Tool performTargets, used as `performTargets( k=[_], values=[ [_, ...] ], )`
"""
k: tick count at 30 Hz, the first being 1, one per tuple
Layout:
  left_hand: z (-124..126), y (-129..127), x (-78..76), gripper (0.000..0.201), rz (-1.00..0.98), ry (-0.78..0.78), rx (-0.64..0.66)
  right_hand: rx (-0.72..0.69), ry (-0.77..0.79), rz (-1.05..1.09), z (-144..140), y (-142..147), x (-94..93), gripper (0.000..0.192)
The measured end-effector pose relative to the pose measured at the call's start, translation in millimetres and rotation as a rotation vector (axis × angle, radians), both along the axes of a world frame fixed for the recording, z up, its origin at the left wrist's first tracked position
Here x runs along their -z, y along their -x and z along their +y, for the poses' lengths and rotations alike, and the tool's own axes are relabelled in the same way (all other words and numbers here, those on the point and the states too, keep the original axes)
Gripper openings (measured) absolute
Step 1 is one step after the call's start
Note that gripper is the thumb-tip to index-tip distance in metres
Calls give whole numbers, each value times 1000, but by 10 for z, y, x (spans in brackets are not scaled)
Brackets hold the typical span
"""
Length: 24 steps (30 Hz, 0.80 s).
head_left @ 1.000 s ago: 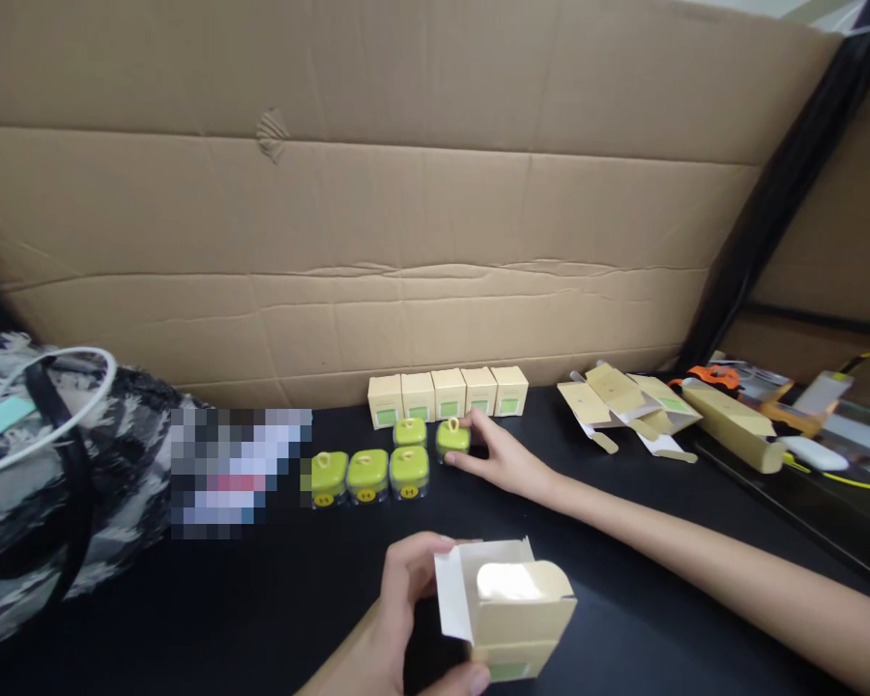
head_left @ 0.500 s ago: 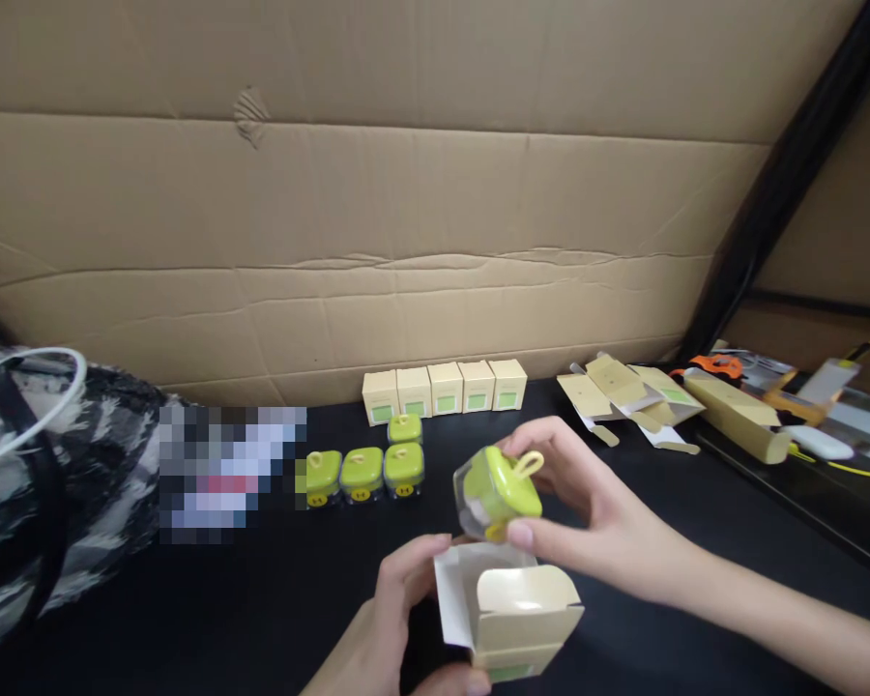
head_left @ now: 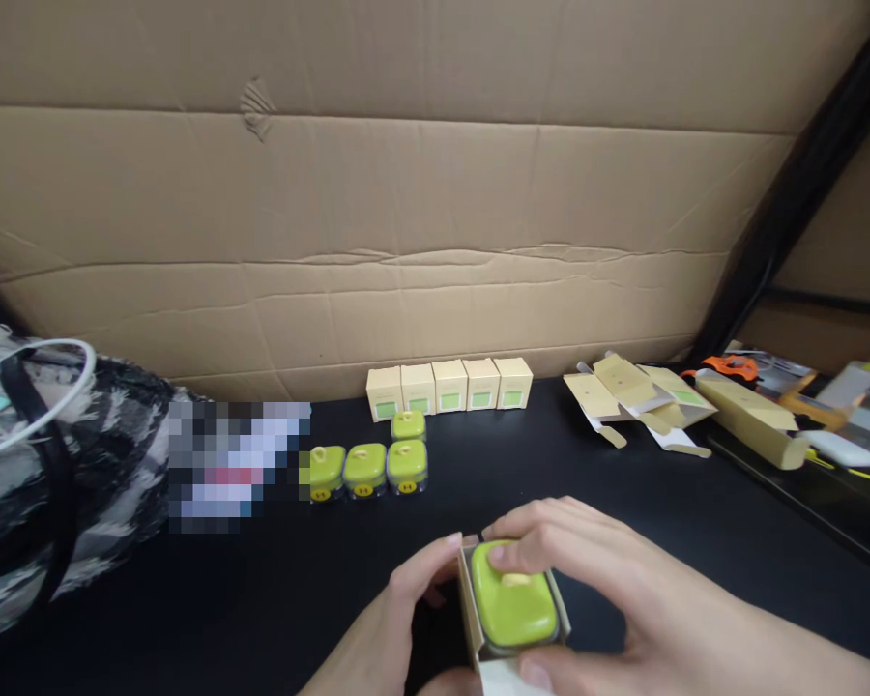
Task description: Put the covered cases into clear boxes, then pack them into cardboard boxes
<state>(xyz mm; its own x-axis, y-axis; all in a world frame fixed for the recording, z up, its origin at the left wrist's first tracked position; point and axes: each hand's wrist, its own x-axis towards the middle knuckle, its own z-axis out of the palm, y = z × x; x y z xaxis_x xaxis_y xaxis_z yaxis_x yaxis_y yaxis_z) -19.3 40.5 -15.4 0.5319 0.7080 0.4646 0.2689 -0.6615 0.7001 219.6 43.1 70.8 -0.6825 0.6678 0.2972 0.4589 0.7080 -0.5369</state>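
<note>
Left hand: grip wrapped around the side of the small tan carton, holding it with its mouth open.
Right hand: fingers closed on the green-lidded jar, which sits in the carton's mouth.
Bench: black surface; four more green jars well behind the hands.
Backdrop: five closed cartons in a row against the cardboard wall.
Right side: flattened cartons.
</note>
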Motion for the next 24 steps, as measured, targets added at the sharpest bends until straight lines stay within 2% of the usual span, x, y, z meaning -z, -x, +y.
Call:
performTargets(
  k=[3,5,8,11,13,15,18,21,24],
  values=[
    [59,13,42,66,-4,-38,45,29,19,-41,-8,-34,-1,23],
    [84,13,52,69,-30,-45,53,42,49,7,4,-84,-12,25],
    [103,8,33,70,-29,-90,86,-48,53,114,26,-183,-14,49],
    [104,1,-3,65,75,-92,116,-156,2,123,25,-241,29,79],
    [94,-1,-15,63,114,-49,82,-162,-27,135,18,-225,70,85],
    [84,6,-11,63,119,-10,51,-137,-36,187,21,-173,113,75],
    [81,33,14,66,87,46,82,-55,5,259,54,-82,186,48],
    [82,53,48,62,33,90,103,-24,143,298,105,-17,281,26],
    [71,45,94,64,-36,62,122,-2,301,354,138,18,377,17]
  ],
)
